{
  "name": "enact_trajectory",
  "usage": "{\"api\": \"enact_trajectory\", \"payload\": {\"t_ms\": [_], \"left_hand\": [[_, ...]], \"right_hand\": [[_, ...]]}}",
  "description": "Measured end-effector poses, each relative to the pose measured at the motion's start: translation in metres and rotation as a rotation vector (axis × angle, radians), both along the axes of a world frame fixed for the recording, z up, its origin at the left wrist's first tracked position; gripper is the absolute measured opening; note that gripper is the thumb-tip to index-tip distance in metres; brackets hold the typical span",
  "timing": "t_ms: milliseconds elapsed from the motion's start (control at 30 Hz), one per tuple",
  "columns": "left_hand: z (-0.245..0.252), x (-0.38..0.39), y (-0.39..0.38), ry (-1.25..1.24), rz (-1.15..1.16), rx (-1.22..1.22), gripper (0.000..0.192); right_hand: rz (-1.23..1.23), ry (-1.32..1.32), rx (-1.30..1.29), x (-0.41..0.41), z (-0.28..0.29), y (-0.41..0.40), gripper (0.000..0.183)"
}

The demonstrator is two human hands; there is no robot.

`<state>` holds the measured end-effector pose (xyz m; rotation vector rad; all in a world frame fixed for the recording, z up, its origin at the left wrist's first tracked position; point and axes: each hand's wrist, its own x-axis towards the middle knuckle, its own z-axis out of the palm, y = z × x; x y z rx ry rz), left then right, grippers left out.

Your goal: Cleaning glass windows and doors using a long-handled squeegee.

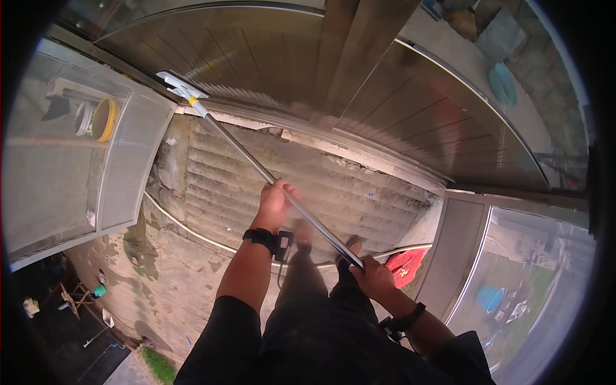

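Observation:
My left hand (275,204) is wrapped around the middle of a long metal pole (240,149). My right hand (376,280) grips the same pole at its lower end. At the far end, past a yellow and grey collar, a white wide-headed window cleaning tool (184,85) rests against or close to the brown ribbed door panel (269,53), near its lower left corner. Whether its edge presses on the panel I cannot tell. Black straps with small devices are on both my wrists.
Ridged concrete (298,149) slopes up to the door sill. A pale hose (192,233) runs across the ground by my feet, reaching a red cloth or mat (406,264). Framed glass panels flank me at left (53,178) and right (524,274). Yellow (106,120) and blue (491,298) buckets show in the glass.

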<state>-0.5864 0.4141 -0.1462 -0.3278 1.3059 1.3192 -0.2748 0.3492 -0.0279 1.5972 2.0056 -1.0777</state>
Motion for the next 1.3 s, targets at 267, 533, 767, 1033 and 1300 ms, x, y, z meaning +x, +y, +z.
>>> {"api": "enact_trajectory", "payload": {"t_ms": [267,533,767,1033,1300], "left_hand": [[0.013,0.099,-0.026,-0.274,-0.032,0.041,0.012],[0.017,0.150,-0.068,-0.523,-0.127,0.068,0.011],[-0.004,0.017,-0.008,-0.243,0.105,-0.046,0.016],[0.007,0.086,-0.048,-0.405,0.142,-0.001,0.018],[0.003,0.065,-0.038,-0.389,0.137,-0.006,0.027]], "right_hand": [[-0.177,-0.291,-0.089,0.079,0.017,-0.042,0.042],[-0.128,-0.392,-0.085,0.140,0.040,-0.104,0.043],[-0.092,-0.137,-0.028,0.009,-0.004,-0.021,0.040],[-0.026,-0.299,-0.068,0.070,0.018,-0.065,0.043],[-0.071,-0.349,-0.184,0.044,0.018,-0.047,0.043]]}}
